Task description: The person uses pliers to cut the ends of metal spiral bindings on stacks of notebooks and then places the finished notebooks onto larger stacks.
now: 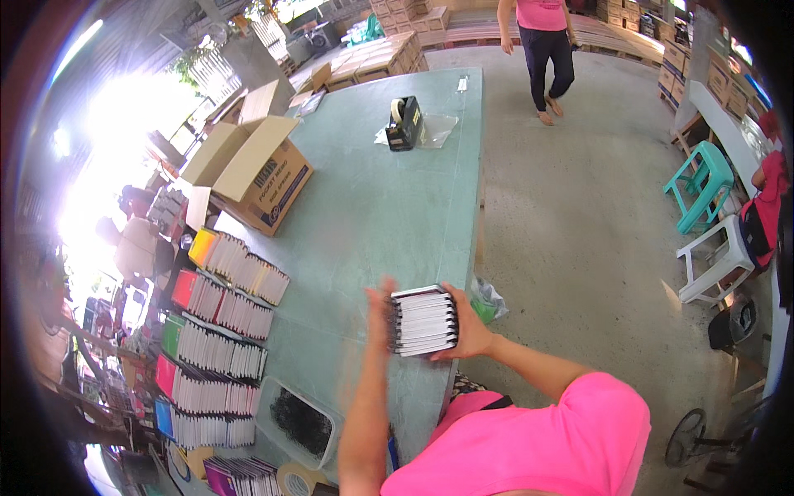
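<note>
A squared stack of small spiral-bound notebooks (424,324) stands at the table's near right edge, white page edges and black bindings showing. My right hand (466,327) is closed around its right side. Against or just beside its left side, my left hand (380,316) is held upright, blurred, with fingers stretched out; whether it touches the stack I cannot tell. To the left, rows of similar notebooks (222,351) lie grouped by yellow, red, green, pink and blue covers. Beside them sits a clear plastic tub (333,431) with small black pieces inside.
The green table (356,207) carries an open carton (269,183), a black tape dispenser (404,126), purple-covered notebooks (241,477) and a tape roll (296,479). Beyond its right edge are a walking person (546,50), a teal stool (703,178) and a white stool (721,248).
</note>
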Demonstrator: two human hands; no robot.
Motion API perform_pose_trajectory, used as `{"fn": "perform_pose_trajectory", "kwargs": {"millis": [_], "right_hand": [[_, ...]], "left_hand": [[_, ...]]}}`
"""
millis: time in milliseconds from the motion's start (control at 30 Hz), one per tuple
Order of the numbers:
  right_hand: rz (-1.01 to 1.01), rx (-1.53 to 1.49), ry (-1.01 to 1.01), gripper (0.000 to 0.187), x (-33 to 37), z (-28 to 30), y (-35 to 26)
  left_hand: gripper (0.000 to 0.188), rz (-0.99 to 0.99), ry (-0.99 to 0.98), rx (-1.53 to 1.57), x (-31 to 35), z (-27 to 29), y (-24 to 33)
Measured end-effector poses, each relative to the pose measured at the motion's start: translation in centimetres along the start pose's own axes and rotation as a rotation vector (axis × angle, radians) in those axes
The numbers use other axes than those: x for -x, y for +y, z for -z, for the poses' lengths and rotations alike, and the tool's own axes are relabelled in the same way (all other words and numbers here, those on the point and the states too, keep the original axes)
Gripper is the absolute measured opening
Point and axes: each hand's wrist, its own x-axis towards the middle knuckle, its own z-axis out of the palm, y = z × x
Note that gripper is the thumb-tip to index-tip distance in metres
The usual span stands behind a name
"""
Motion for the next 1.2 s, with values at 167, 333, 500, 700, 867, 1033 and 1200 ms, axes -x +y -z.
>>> {"fn": "perform_pose_trajectory", "kwargs": {"millis": [167, 333, 500, 700, 867, 1033, 1200], "right_hand": [[0.0, -0.13, 0.08, 0.13, 0.4, 1.6, -0.5], [-0.108, -0.024, 0.202, 0.124, 2.1, -0.2, 0.3], [-0.11, -0.061, 0.231, 0.121, 3.0, -2.2, 1.7], [-0.161, -0.049, 0.157, 0.117, 2.6, -1.8, 0.2], [-0.099, -0.122, 0.117, 0.118, 3.9, -3.3, 2.3], [-0.212, -0.304, -0.002, 0.115, 1.6, -1.1, 0.7], [-0.727, -0.969, -0.355, 0.088, -0.4, -1.8, -2.0]], "left_hand": [[0.064, 0.305, -0.35, 0.363, 1.0, -4.4, 1.6], [0.07, 0.231, -0.355, 0.27, 1.1, -3.5, 0.7], [0.073, 0.296, -0.311, 0.246, 0.4, -2.3, -0.5], [0.081, 0.353, -0.37, 0.36, 0.8, -1.5, -1.2], [0.078, 0.316, -0.364, 0.412, 2.1, 0.5, -2.9], [0.079, 0.364, -0.232, 0.255, 3.4, -2.1, 0.6], [0.085, 0.128, 0.057, -0.19, 8.5, 1.7, 4.3]]}}
